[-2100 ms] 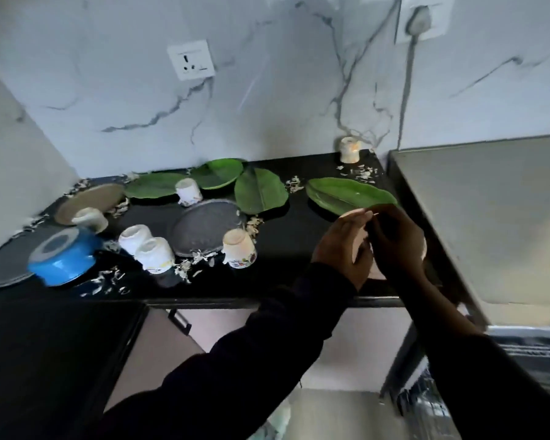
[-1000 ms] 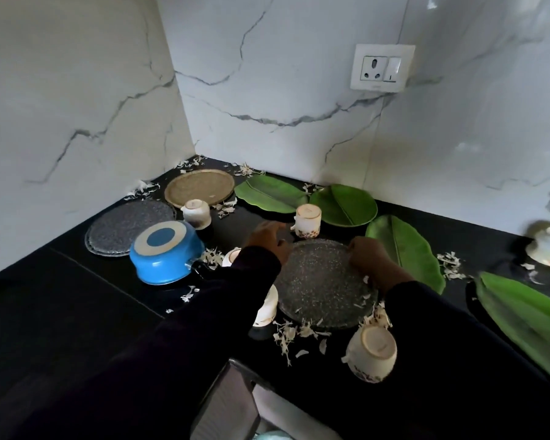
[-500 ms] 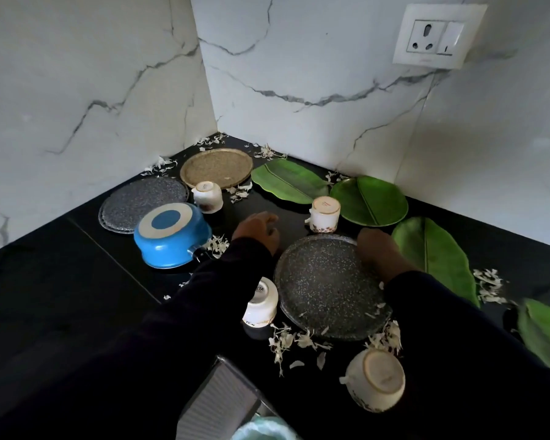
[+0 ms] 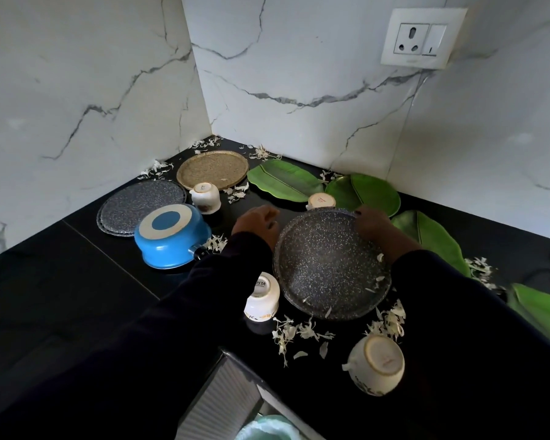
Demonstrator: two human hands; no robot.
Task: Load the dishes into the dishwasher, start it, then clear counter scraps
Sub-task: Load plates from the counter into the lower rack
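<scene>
Right hand [image 4: 373,225]: fingers curled over the far rim of the dark plate [image 4: 327,265], nail visible at the edge, so it grips the plate. Plate looks tilted, far edge a bit up, near edge on the counter [image 4: 77,281]; hard to be sure. Left hand [image 4: 256,223]: at the plate's left rim, fingers loosely bent; whether it has the rim or just rests beside it, cannot tell, since the knuckles hide the tips.

Key relation: the plate lies between the two hands, directly under the right forearm, round so no long axis. The right hand is on it; the left is just beside it. Likely step: lift this plate for the dishwasher. That is a judgement only.

Outward: a cup [image 4: 262,296] on its side touches or nearly touches the plate's near-left edge, under the left sleeve. Another cup [image 4: 377,366] lies near-right. A third cup [image 4: 320,201] stands upside down just past the far rim, so lifting could knock it. Scraps [image 4: 299,333] are strewn in front, a few on the plate itself. The blue pot [image 4: 172,236] sits inverted to the left, with a grey plate [image 4: 131,208], a tan plate [image 4: 211,169] and a fourth cup [image 4: 205,196] behind it. Leaf plates [image 4: 283,182] run along the back and right. Most dishes remain on the counter, so loading is early.
</scene>
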